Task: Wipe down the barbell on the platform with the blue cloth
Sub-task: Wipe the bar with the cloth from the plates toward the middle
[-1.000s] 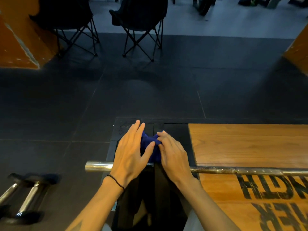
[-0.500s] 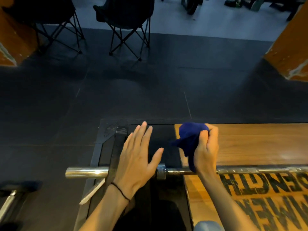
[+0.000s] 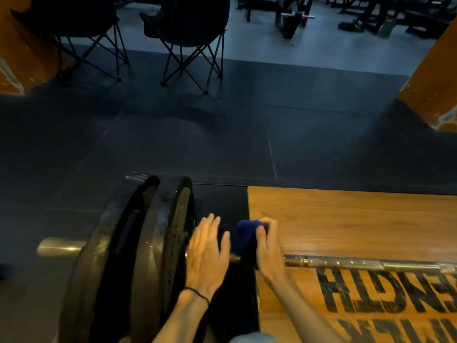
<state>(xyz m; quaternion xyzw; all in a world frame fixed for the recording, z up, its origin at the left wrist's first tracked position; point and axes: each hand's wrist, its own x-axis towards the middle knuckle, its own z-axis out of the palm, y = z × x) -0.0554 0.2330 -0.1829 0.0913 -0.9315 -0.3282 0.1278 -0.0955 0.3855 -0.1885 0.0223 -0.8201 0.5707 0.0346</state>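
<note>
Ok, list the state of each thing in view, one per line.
barbell: lying on the platform, loaded
blue cloth: bunched, draped over the bar
right hand: gripping the cloth
left hand: open, fingers spread, over the bar
plates: upright on the sleeve
folding chairs: unfolded

The cloth [image 3: 244,233] is coloured deep blue. The barbell [image 3: 358,264] is finished in silver metal with a brassy sheen. The weight plates [image 3: 138,243] are black. The platform [image 3: 346,219] is surfaced in orange-brown wood grain, printed with black block lettering. The floor [image 3: 222,134] is covered in dark grey matting.
</note>
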